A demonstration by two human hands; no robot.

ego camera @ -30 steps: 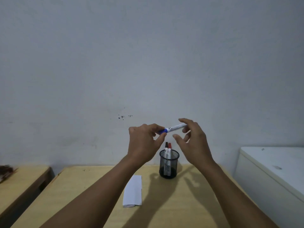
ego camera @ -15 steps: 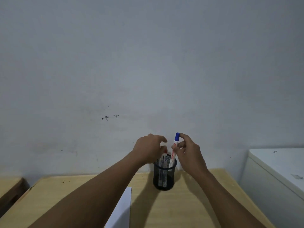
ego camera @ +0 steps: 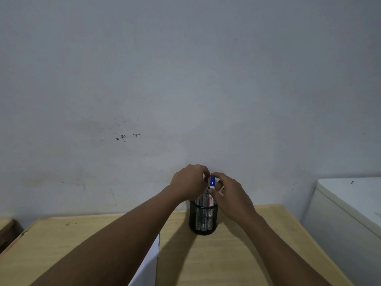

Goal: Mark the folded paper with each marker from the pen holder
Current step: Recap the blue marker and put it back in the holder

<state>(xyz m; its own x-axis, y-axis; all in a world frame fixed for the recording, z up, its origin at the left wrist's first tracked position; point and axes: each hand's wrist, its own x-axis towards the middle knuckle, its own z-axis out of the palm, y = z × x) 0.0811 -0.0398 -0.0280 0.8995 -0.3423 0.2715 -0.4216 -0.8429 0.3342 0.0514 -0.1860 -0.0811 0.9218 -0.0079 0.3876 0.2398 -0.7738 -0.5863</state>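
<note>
A black mesh pen holder point(ego camera: 203, 220) stands on the wooden table point(ego camera: 237, 254) near the wall, with several markers upright in it. The blue-capped marker point(ego camera: 212, 182) stands in the holder, cap up, pinched by my right hand point(ego camera: 231, 195). My left hand point(ego camera: 190, 181) is curled over the holder's left side, fingers on another marker whose cap is hidden. The white folded paper point(ego camera: 149, 263) lies at the table's front, mostly covered by my left forearm.
A white cabinet point(ego camera: 348, 219) stands right of the table. A second wooden table's corner point(ego camera: 7, 230) shows at the far left. A grey wall rises directly behind the holder.
The blue marker went from horizontal between both hands to upright and down into the holder. My left hand moved onto the other markers. The view tilted up, hiding most of the paper.
</note>
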